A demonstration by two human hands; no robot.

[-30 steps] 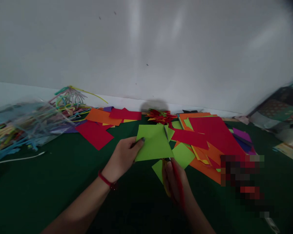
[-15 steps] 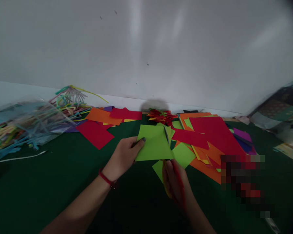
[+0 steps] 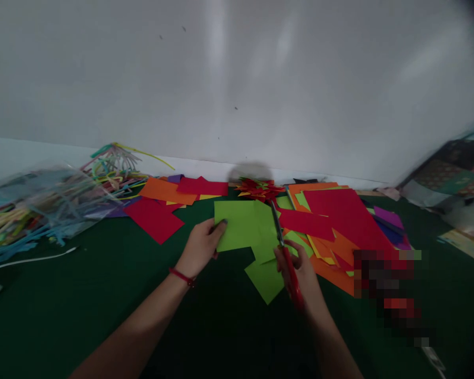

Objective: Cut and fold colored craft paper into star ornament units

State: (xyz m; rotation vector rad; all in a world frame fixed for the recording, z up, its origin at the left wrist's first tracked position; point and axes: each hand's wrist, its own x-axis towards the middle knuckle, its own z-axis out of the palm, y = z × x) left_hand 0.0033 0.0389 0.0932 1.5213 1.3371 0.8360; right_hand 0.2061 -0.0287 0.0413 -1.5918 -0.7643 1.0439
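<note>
Between thumb and fingers, my left hand (image 3: 201, 245) pinches the left edge of a light green sheet of paper (image 3: 237, 226). My right hand (image 3: 298, 268) grips a pair of scissors (image 3: 286, 252) with red handles, the metal blades pointing away from me and lying to the right of the held sheet. Other green paper pieces (image 3: 266, 284) lie on the table beneath and beside the scissors. Past the blade tips is a heap of small red, orange and green paper cut-outs (image 3: 259, 188).
Stacked red and orange sheets (image 3: 339, 216) lie at the right, near a pixelated patch. Red and orange pieces (image 3: 154, 218) lie left of centre. Farther left is a clear plastic bag (image 3: 63, 195) with colourful pipe cleaners. A white cable (image 3: 35, 258) runs at the left. A whitish wall (image 3: 237, 79) stands behind.
The scissors have come off the green sheet's right side and now show whole. A cut piece seems to have dropped onto the other green paper. My left hand shifted slightly left.
</note>
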